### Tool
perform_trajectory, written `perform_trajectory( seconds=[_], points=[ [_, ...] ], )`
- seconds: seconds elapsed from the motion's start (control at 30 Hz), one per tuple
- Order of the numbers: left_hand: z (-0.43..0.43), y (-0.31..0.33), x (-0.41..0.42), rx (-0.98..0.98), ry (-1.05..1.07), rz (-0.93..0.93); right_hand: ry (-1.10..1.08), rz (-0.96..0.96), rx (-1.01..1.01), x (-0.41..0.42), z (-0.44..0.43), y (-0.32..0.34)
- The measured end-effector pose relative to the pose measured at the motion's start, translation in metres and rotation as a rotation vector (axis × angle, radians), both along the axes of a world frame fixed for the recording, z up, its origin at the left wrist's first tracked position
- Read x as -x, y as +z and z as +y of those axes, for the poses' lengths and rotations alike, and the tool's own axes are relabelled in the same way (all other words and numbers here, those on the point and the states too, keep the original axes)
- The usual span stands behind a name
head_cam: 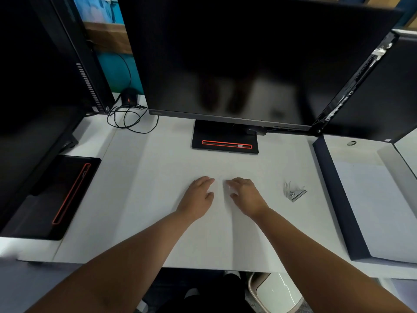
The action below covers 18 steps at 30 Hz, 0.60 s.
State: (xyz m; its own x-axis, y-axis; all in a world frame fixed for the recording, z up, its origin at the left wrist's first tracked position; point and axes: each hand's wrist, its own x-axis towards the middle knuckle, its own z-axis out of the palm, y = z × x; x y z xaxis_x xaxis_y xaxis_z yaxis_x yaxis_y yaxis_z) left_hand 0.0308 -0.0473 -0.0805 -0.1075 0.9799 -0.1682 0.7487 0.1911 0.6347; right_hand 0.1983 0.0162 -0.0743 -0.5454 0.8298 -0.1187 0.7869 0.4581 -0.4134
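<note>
1. Forearms are entering from the bottom edge. Beneath them, at bottom centre-right, a pale bin (pixel 276 292) is showing under the desk (pixel 146 188). The desk edge is cutting it off and its contents cannot be made out.
2. Left hand (pixel 198 197) is lying palm down at frame centre, fingers straight and together, holding nothing.
3. Right hand (pixel 246 197) is lying just beside it, fingers relaxed and slightly spread, gripping nothing. A pale blur at its fingertips is too faint to identify.
4. Clear bag (pixel 294 192) is lying right of centre, near the right hand but apart from it, and is holding small metal screws whose number is unreadable.
5. Monitor (pixel 237 53) is filling the upper frame, its top cut off and its dark screen giving only dim reflections.
6. Second monitor (pixel 33 86) is being cropped by the left edge. A mouse (pixel 129 96) is sitting half hidden at upper left.
</note>
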Motion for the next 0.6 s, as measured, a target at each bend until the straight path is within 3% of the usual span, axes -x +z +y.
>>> perform_trajectory(
  seconds=[0.27,0.5,0.6],
  points=[
    [0.007,0.005,-0.006,-0.069,0.051,-0.123,-0.069,0.009,-0.014,0.007,0.003,0.003],
    [0.017,0.005,-0.014,-0.059,0.199,-0.399,-0.113,-0.077,-0.012,0.015,0.003,0.005],
    [0.024,0.006,-0.016,-0.044,0.442,-0.729,-0.144,-0.088,0.003,0.017,0.005,0.003]
  ],
)
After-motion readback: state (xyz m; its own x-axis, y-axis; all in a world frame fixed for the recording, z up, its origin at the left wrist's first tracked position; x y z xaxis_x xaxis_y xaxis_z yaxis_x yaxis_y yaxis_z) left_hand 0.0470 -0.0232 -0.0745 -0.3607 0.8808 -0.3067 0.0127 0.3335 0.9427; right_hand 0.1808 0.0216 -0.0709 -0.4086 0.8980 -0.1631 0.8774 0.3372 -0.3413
